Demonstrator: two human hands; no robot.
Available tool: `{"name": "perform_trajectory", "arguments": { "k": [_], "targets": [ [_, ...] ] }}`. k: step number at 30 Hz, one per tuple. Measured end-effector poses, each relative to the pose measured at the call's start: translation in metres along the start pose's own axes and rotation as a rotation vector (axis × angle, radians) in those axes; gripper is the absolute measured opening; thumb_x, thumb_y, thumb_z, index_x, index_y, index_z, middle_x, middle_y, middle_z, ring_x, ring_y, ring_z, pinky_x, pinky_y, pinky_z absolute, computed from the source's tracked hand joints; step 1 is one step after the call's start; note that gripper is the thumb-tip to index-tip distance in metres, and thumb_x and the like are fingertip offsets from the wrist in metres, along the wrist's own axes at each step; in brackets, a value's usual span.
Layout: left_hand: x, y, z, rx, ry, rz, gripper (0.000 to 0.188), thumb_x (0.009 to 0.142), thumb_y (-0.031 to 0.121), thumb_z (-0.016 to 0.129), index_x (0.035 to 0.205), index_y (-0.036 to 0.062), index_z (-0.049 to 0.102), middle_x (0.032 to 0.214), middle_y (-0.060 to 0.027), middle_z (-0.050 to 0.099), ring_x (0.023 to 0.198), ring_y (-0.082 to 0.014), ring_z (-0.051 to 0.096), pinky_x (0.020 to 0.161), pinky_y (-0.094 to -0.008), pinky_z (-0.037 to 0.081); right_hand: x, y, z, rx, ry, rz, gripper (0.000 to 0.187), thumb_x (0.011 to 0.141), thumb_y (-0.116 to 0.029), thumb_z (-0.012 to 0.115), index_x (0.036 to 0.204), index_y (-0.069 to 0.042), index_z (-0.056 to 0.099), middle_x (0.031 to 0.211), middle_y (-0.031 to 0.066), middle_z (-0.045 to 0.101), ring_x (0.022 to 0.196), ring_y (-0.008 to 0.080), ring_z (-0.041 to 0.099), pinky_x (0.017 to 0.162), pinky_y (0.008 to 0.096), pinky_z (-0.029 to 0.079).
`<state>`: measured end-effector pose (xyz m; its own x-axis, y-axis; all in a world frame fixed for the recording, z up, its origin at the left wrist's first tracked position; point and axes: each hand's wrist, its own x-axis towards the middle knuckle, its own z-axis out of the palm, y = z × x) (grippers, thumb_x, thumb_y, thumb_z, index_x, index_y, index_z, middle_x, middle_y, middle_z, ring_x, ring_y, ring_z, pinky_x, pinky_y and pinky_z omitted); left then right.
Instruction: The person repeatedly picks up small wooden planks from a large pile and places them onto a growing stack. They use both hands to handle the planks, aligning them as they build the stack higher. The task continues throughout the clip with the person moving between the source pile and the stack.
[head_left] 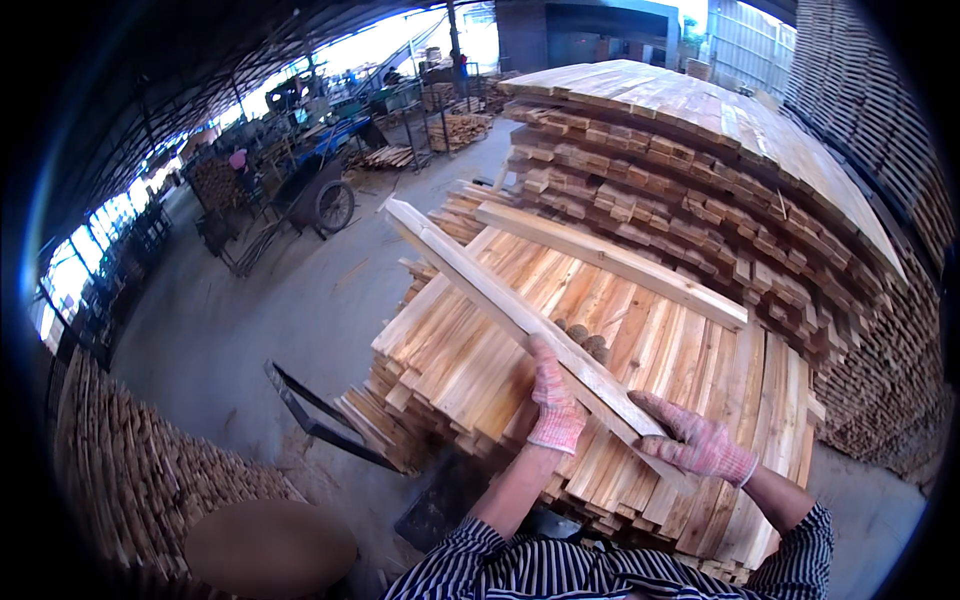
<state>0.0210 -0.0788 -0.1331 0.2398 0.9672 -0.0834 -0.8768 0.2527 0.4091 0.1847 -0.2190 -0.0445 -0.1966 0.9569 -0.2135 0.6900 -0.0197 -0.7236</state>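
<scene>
A long pale wooden plank (490, 290) slants over the stack, from far left to near right; I cannot tell whether it is one piece or two lying together. My left hand (556, 405), in a pink and white knit glove, is closed round its middle from the left side. Gloved alike, my right hand (700, 442) grips the near end between thumb and fingers. Beneath lies a stack of planks (620, 330) set side by side. One loose plank (615, 262) rests across the stack's far part. Several brown roundish lumps (585, 338) sit beyond the held plank.
A taller timber stack (690, 190) rises behind, with more piled wood (890, 400) at right. Rows of slats (140, 480) fill the lower left, near a black metal frame (320, 425). A wheeled cart (315, 200) stands on the concrete floor (240, 310).
</scene>
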Motion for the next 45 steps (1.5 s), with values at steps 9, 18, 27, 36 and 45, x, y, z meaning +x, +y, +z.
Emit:
{"name": "perform_trajectory", "arguments": {
  "k": [9,18,27,36,45],
  "targets": [
    [-0.016,-0.008,-0.019,-0.009,0.091,0.085,0.061,0.089,0.058,0.07,0.125,0.0125,0.05,0.101,-0.0057,0.06,0.09,-0.0278,0.066,0.081,-0.0425,0.058,0.047,0.004,0.0,0.321,-0.197,-0.056,0.111,0.078,-0.058,0.079,0.158,-0.003,0.026,0.154,0.0285,0.038,0.143,0.0379,0.04,0.119,0.0431,0.033],
    [-0.062,0.008,-0.083,0.505,-0.245,-0.026,0.07,0.104,0.046,0.05,0.154,0.0031,0.027,0.135,-0.0159,0.055,0.12,-0.0226,0.055,0.105,-0.0372,0.045,0.041,-0.025,0.036,-0.113,0.119,-0.036,0.077,0.082,-0.013,0.078,0.151,-0.018,0.045,0.129,0.0181,0.06,0.12,0.0309,0.06,0.103,0.0371,0.049],
    [-0.206,0.126,-0.122,0.687,0.127,-0.513,0.051,0.101,0.041,0.059,0.134,0.0033,0.054,0.101,-0.0123,0.07,0.083,-0.0208,0.069,0.07,-0.0325,0.056,0.036,-0.004,0.067,-0.506,0.204,-0.097,0.067,0.082,-0.013,0.074,0.144,-0.015,0.05,0.126,0.0226,0.059,0.112,0.042,0.058,0.098,0.0479,0.049],
    [-0.194,0.194,-0.315,0.75,0.517,-0.449,0.04,0.097,0.038,0.066,0.124,0.0083,0.06,0.097,-0.0119,0.072,0.077,-0.0241,0.071,0.063,-0.0346,0.058,0.047,-0.006,0.088,-0.435,0.309,0.002,0.075,0.071,0.0,0.077,0.141,-0.015,0.054,0.122,0.021,0.062,0.111,0.0398,0.061,0.095,0.0451,0.051],
    [-0.181,0.362,-0.484,0.813,0.897,-0.47,0.04,0.095,0.036,0.07,0.121,0.01,0.057,0.091,-0.0053,0.063,0.066,-0.0161,0.061,0.055,-0.0328,0.052,0.099,-0.124,0.143,-0.62,0.548,0.154,0.085,0.069,-0.013,0.087,0.146,-0.015,0.05,0.146,0.0158,0.05,0.132,0.0324,0.053,0.112,0.0421,0.045]
  ]
}}
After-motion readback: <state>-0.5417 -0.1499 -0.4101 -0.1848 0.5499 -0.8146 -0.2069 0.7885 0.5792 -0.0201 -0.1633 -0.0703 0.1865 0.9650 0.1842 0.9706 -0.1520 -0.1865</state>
